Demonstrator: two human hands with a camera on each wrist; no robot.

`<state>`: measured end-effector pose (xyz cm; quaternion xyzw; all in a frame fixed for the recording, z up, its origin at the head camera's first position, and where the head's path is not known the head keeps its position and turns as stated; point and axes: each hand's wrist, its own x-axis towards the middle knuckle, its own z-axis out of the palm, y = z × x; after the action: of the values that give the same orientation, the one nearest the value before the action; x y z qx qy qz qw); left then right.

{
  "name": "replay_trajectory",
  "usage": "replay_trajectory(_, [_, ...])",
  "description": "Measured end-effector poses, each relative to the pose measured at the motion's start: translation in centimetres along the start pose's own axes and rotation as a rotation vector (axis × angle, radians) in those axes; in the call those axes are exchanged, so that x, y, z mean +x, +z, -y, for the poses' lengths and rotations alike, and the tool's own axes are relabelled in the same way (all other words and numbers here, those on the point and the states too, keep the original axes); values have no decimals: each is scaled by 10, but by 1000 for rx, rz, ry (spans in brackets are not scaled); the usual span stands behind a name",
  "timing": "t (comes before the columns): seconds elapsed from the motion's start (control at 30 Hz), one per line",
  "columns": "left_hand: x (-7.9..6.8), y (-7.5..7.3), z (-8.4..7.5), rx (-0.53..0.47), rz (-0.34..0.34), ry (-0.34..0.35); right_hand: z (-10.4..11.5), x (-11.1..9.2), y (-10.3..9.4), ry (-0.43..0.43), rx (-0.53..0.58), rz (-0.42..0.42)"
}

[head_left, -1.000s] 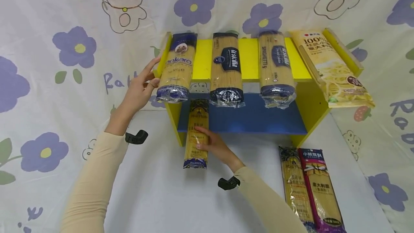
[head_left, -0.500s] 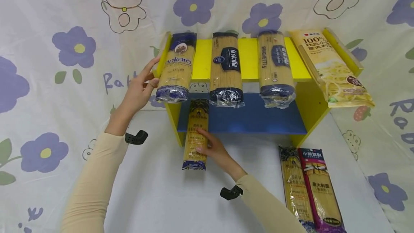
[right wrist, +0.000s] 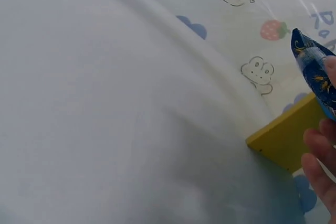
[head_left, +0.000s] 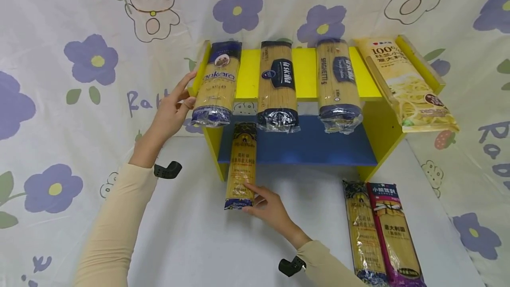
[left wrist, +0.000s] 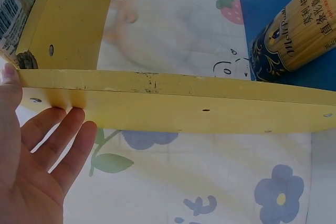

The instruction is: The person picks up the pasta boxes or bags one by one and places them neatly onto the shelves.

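Observation:
My left hand (head_left: 168, 112) holds the left side panel of the yellow-and-blue shelf (head_left: 306, 74). In the left wrist view its fingers (left wrist: 68, 129) touch the panel's outer face, while the thumb reaches its front edge. A gold spaghetti packet (head_left: 243, 156) with a dark top and blue lower end lies on the blue lower board at the left, its lower part jutting past the front edge. My right hand (head_left: 272, 211) pinches that packet near its lower right end. Over the packet's blue end (right wrist: 315, 69), the right wrist view shows the thumb; the other fingers are curled below.
Across the upper yellow board lie an Ankara pasta packet (head_left: 217, 83), two La Sicilia spaghetti packets (head_left: 277, 87) (head_left: 338, 83) and a yellow pasta bag (head_left: 406, 83). On the white surface at the right lie another gold packet (head_left: 364, 234) and a purple-edged pasta packet (head_left: 396, 234).
My right hand has slid down the spaghetti packet from its middle to its lower end. The packet has barely shifted, and my left hand stays at the side panel.

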<state>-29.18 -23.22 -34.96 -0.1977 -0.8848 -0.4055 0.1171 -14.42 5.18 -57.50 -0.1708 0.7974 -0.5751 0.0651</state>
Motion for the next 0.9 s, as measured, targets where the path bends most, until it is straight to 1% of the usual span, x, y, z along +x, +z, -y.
replay_trajectory(0.07, [0, 0, 1, 0, 1, 0, -1, 0, 1, -39, -24, -34])
replay_trajectory(0.23, [0, 1, 1, -4, 1, 1, -2, 5, 0, -112, -71, -67])
replay_trajectory(0.43, [0, 0, 1, -6, -4, -2, -5, 19, -3, -146, -92, -107])
replay_trajectory(0.6, [0, -1, 2, -6, -5, -4, -7, 34, 1, -167, -120, -152])
replay_trajectory(0.77, [0, 0, 1, -14, -4, -2, -6, 48, 4, -139, -127, -186])
replay_trajectory(0.9, [0, 0, 0, -6, -8, -2, -5, 56, 5, -100, -146, -187])
